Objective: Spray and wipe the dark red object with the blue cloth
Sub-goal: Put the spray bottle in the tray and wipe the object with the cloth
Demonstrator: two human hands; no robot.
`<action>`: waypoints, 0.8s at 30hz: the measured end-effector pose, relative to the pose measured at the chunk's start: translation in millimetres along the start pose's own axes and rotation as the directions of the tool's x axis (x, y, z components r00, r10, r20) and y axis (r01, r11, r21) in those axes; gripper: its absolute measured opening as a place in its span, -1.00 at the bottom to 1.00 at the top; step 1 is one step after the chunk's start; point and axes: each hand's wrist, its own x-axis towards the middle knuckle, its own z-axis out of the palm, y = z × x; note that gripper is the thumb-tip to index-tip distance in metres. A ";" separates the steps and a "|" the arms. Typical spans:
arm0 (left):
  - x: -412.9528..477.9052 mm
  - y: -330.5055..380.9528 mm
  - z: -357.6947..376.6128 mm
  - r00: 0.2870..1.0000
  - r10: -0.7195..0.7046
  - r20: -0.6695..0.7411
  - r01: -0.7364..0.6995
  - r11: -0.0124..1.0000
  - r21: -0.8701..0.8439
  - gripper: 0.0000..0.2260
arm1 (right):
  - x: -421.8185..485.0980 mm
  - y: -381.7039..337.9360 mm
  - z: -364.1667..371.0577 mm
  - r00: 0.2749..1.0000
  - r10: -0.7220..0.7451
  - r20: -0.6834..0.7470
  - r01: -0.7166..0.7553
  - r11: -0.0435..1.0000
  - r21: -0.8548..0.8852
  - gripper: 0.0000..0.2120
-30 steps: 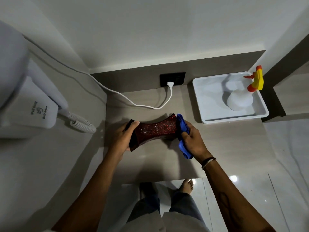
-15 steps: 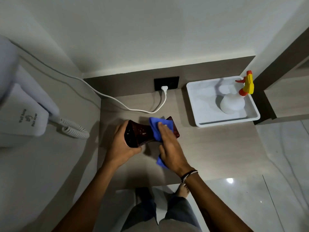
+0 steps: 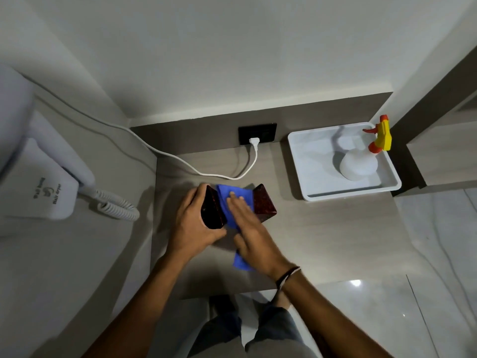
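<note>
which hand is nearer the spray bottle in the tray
Right. The right hand presses the blue cloth nearer the spray bottle; the left hand grips the object's far end.

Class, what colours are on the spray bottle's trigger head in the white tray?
The spray bottle's trigger head is yellow and orange-red, seen in the head view, the only one.

A grey counter fills a corner between pale walls. A black socket sits at its back edge, with a white plug in it. A white dryer hangs on the left wall. Glossy floor reflects a light.
</note>
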 end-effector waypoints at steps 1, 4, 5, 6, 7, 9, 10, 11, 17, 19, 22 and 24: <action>1.1 0.7 0.3 1.000 0.015 -0.005 -0.015 1.000 -0.023 -0.12 | -3.1 -10.7 9.0 0.998 -0.060 0.017 0.059 0.998 0.034 -0.18; 0.2 -3.7 -0.5 1.000 0.011 -0.004 -0.011 1.000 0.000 -0.11 | -4.8 1.3 10.5 0.992 -0.115 0.042 0.115 0.993 0.011 -0.09; 0.1 -5.2 -1.8 1.000 0.002 -0.006 -0.002 1.000 0.031 -0.04 | -2.2 16.7 3.8 0.996 -0.083 0.037 0.085 0.994 -0.065 -0.07; -0.9 -6.6 -2.1 1.000 -0.009 -0.007 0.010 0.999 0.052 0.00 | -1.4 32.2 -5.3 0.999 -0.014 0.033 0.019 0.988 -0.155 -0.08; -1.3 -6.7 -2.1 1.000 -0.011 -0.006 0.012 0.998 0.063 0.01 | 0.2 45.2 -15.5 0.998 0.064 0.029 -0.056 0.971 -0.233 -0.11; -0.7 -4.0 -1.9 1.000 -0.004 0.011 0.003 0.999 0.054 0.01 | 2.1 53.1 -25.6 0.986 0.164 0.022 -0.152 0.953 -0.262 -0.16; 0.3 -2.0 -1.7 1.000 -0.004 0.012 0.004 0.999 0.044 0.01 | 3.4 45.8 -22.9 0.989 0.146 0.027 -0.137 0.966 -0.218 -0.18; 1.6 0.6 -1.8 1.000 -0.006 0.012 0.006 1.000 0.030 0.00 | 4.8 33.6 -15.7 0.996 0.081 0.035 -0.075 0.986 -0.150 -0.18; -0.9 -0.9 -4.8 1.000 0.011 0.020 -0.012 0.999 0.040 -0.06 | 6.1 13.0 8.2 0.987 -0.147 0.062 0.150 0.987 -0.056 -0.10; -2.6 -6.2 -4.1 1.000 -0.018 0.014 0.017 0.997 0.071 0.02 | 9.3 46.6 -9.9 0.997 -0.044 0.066 0.063 0.947 -0.316 -0.12; -0.2 -6.2 0.0 1.000 0.013 0.009 -0.013 0.998 0.069 0.01 | 15.2 81.0 -40.2 0.980 0.196 0.033 -0.177 0.936 -0.304 -0.16; 4.1 -9.4 0.8 1.000 -0.014 -0.006 0.014 0.999 0.044 -0.01 | 13.9 89.6 -51.9 0.944 0.327 -0.052 -0.328 0.945 -0.007 -0.31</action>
